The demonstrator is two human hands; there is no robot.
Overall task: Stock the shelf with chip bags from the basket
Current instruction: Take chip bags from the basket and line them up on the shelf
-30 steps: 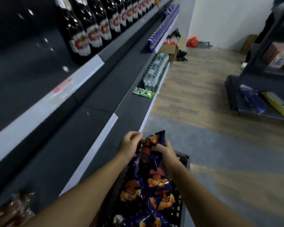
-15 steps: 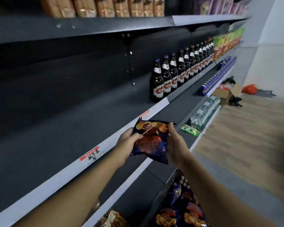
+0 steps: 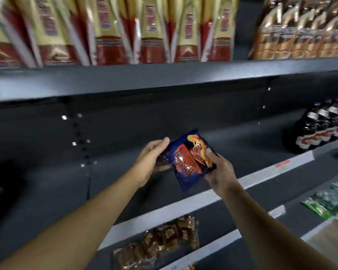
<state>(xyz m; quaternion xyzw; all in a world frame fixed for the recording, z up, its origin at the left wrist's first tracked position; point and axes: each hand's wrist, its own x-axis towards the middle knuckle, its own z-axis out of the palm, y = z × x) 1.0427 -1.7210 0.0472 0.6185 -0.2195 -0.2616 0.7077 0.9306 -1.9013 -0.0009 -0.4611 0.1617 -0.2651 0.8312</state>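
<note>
Left fingers [image 3: 161,168] partly hidden behind chip bag [image 3: 187,162]; top-shelf pkgs [image 3: 148,30] blurred, unreadable.

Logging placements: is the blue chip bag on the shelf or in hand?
In hand: left hand and right hand hold the chip bag above the shelf.

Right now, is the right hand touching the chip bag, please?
Touching: the head view shows the right hand gripping the chip bag, thumb over its front.

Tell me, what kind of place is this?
Most likely a small grocery shop: rows of packaged snacks on the upper shelf, dark bottles at the right, white price strips along shelf edges.
</note>
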